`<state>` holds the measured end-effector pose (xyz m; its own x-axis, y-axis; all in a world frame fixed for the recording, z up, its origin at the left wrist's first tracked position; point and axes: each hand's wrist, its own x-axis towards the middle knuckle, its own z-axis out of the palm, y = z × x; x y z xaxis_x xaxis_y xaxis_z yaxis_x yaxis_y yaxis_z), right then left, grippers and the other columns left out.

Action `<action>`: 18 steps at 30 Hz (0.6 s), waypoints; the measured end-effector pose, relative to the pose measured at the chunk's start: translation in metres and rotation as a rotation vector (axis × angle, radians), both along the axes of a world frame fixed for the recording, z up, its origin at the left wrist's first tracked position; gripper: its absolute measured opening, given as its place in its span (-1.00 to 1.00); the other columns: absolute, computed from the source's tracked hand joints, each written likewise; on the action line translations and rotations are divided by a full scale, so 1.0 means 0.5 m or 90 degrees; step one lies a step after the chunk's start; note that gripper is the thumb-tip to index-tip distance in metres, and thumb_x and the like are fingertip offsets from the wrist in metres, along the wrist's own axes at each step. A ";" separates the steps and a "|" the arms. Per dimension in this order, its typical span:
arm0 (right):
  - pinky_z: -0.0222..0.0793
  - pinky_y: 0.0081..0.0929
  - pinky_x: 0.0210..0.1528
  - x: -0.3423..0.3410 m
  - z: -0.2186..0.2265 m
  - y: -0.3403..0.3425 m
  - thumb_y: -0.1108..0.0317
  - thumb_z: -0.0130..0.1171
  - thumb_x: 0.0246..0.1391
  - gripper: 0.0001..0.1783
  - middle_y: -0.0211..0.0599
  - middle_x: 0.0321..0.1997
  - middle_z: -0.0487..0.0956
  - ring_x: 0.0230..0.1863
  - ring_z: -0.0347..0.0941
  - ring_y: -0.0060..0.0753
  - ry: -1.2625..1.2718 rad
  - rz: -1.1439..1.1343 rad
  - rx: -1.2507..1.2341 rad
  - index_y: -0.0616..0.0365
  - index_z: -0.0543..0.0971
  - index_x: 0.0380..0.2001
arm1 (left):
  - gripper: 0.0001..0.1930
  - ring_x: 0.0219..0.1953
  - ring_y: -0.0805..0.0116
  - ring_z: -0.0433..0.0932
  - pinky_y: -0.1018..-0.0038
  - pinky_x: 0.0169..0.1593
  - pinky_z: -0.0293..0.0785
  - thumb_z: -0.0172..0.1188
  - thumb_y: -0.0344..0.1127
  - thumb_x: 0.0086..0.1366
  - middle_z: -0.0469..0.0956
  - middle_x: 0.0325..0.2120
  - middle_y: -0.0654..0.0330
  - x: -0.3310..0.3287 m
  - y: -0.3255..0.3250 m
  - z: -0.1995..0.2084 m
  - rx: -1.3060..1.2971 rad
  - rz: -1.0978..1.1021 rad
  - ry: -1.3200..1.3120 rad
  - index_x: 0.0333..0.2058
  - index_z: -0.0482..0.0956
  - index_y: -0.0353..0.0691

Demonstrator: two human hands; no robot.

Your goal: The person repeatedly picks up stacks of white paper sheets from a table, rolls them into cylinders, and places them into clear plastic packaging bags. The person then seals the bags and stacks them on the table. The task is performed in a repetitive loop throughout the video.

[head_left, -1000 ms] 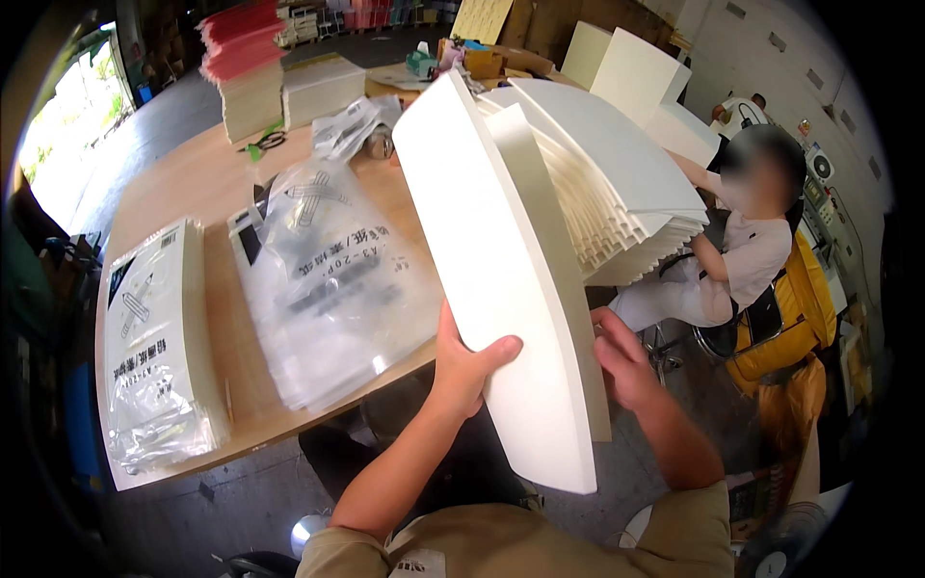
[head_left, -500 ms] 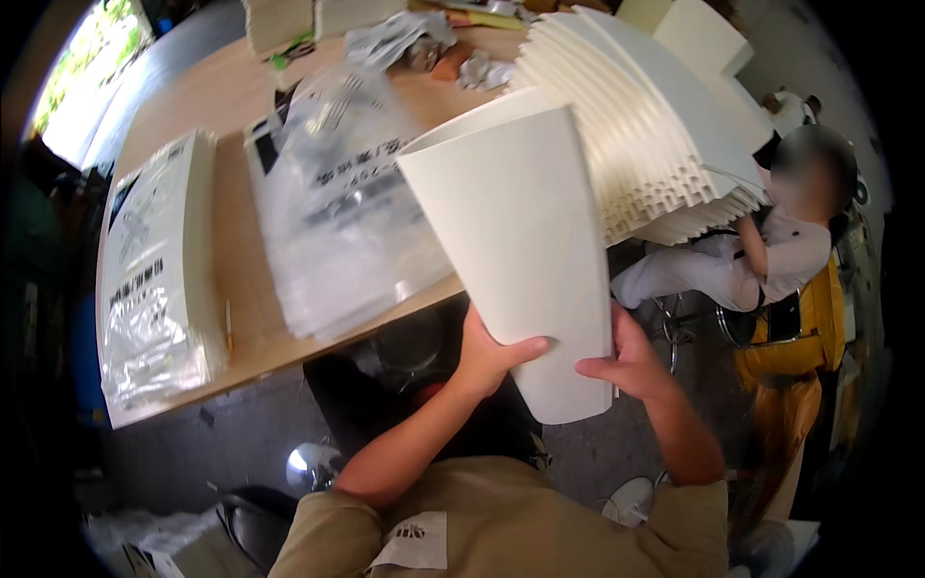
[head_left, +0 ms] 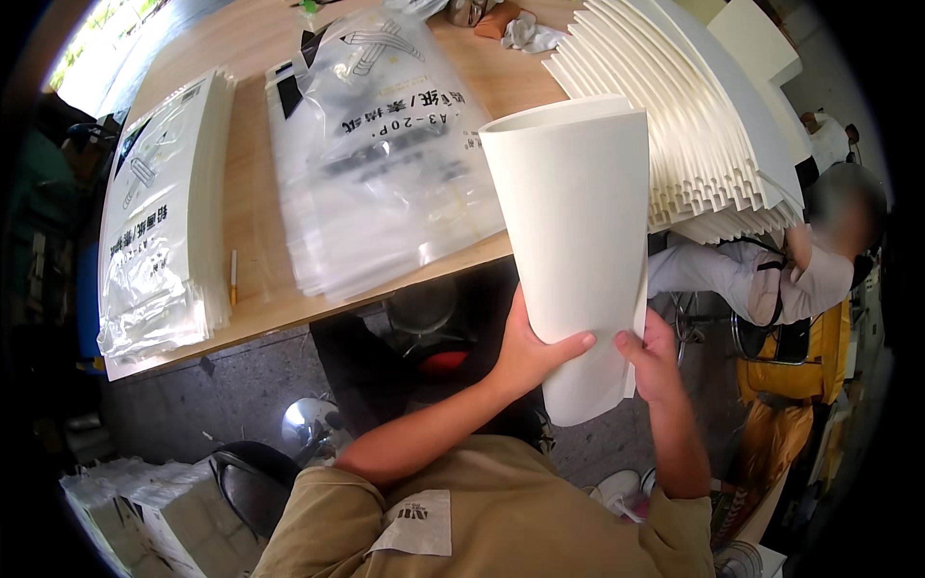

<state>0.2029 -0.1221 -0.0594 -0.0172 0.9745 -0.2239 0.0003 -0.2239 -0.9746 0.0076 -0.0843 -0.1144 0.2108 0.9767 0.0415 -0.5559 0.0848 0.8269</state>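
A batch of white paper sheets (head_left: 583,241), curled into a loose roll, is held upright in front of me past the table's near edge. My left hand (head_left: 540,342) grips its lower left side, thumb across the front. On the lower right edge my right hand (head_left: 650,358) closes round it, thumb on the front too. The fingers behind the paper are hidden. Left of the roll, clear plastic bags (head_left: 385,212) lie flat in a pile on the table. A fanned stack of white paper (head_left: 665,125) sits at the table's right.
Filled packs of paper (head_left: 159,231) stand stacked at the left of the wooden table (head_left: 252,193), beside a thin white-and-orange stick (head_left: 233,277). Crumpled items (head_left: 525,34) lie at the back. A seated person (head_left: 809,250) is at the right. Wrapped bundles (head_left: 173,511) stand lower left.
The paper roll and both hands have shifted right, and the roll is curled more tightly and stands straighter. The view has turned somewhat, moving the table upward in the picture.
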 end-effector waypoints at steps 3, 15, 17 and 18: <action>0.38 -0.51 0.11 0.014 -0.009 -0.009 0.37 0.27 0.19 -0.54 -0.27 0.02 0.59 0.01 0.48 -0.53 -0.007 -0.007 0.009 0.32 0.44 0.11 | -0.08 0.15 0.32 0.35 0.30 0.21 0.30 0.56 -0.19 -0.02 0.35 0.10 0.13 0.000 -0.004 0.005 -0.026 -0.026 0.020 0.21 0.15 -0.28; 0.40 -0.62 -0.11 -0.021 -0.024 -0.026 0.33 0.12 0.30 -0.67 -0.43 -0.13 0.59 -0.18 0.46 -0.71 0.048 -0.024 -0.043 0.27 0.50 0.06 | -0.21 0.03 0.27 0.49 0.32 0.10 0.44 0.52 -0.34 -0.03 0.47 -0.02 0.06 0.003 -0.024 -0.018 -0.110 0.027 -0.006 0.12 0.24 -0.33; 0.41 -0.64 -0.20 0.000 -0.035 -0.026 0.32 0.13 0.30 -0.72 -0.45 -0.22 0.61 -0.27 0.46 -0.72 -0.040 -0.023 -0.060 0.29 0.55 -0.04 | -0.21 0.03 0.27 0.48 0.32 0.10 0.44 0.52 -0.34 -0.02 0.47 -0.02 0.06 0.007 -0.027 -0.020 -0.103 0.032 -0.002 0.12 0.22 -0.33; 0.41 -0.65 -0.24 0.004 -0.043 -0.021 0.31 0.13 0.30 -0.74 -0.45 -0.26 0.62 -0.31 0.46 -0.72 -0.078 -0.013 -0.068 0.29 0.57 -0.09 | -0.20 0.03 0.28 0.47 0.32 0.10 0.44 0.52 -0.35 -0.02 0.46 -0.02 0.07 0.008 -0.028 -0.024 -0.092 0.043 0.016 0.13 0.21 -0.33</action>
<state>0.2050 -0.1325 -0.0810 0.0358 0.9447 -0.3260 0.1124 -0.3279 -0.9380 0.0117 -0.0981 -0.1263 0.1442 0.9839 -0.1053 -0.5443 0.1678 0.8220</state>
